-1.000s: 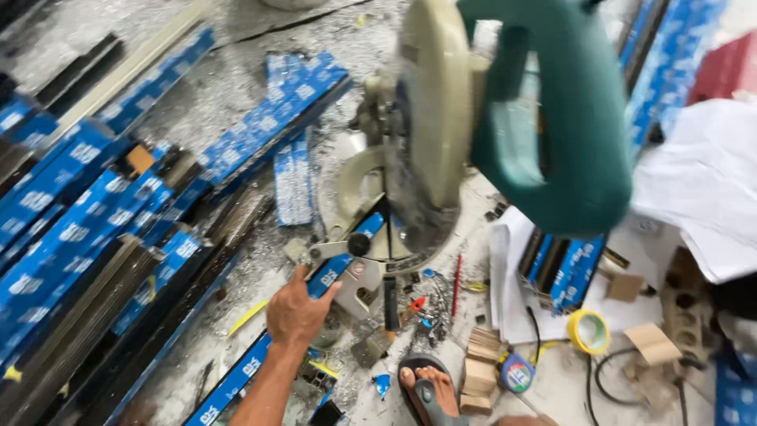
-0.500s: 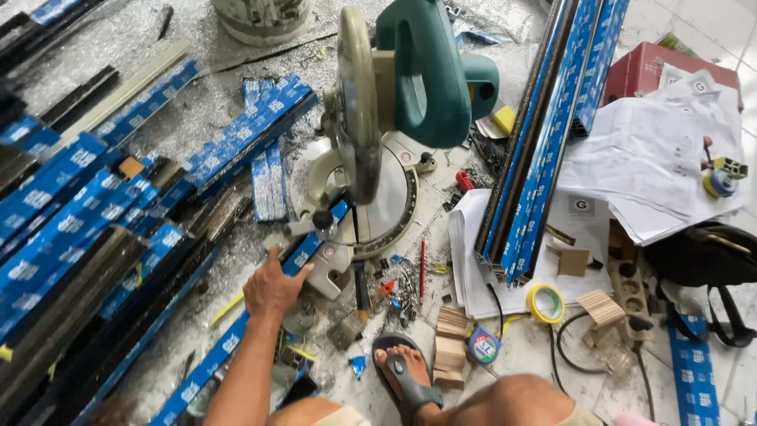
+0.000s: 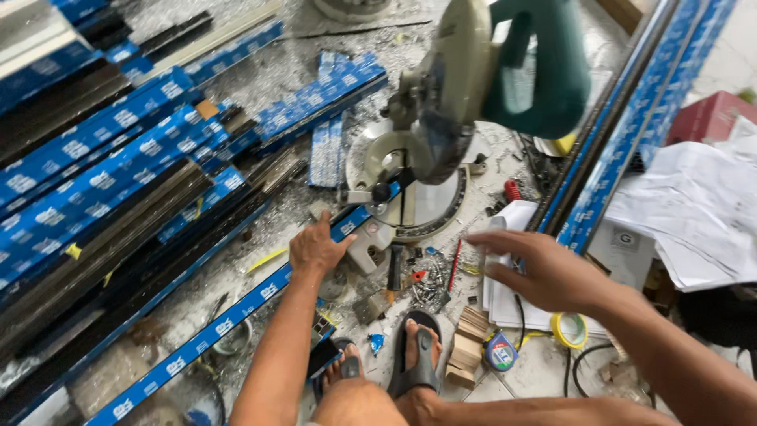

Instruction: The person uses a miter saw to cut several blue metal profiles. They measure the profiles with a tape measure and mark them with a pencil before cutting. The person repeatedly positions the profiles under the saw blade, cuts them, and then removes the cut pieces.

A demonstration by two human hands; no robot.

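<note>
Your left hand (image 3: 315, 251) stays pressed flat on the blue strip (image 3: 236, 315) at the saw (image 3: 441, 118); your right hand (image 3: 544, 272) has just come in, fingers spread, empty, lower right.

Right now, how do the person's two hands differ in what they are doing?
The left hand presses flat on the long blue-wrapped strip fed into the mitre saw; the right hand hovers open in the air, holding nothing, above the papers. Both are bare, with fingers spread.

A teal-green housing is seen on the mitre saw (image 3: 505, 71); blue film with white markings is borne by the long metal profile (image 3: 236, 315).
</note>
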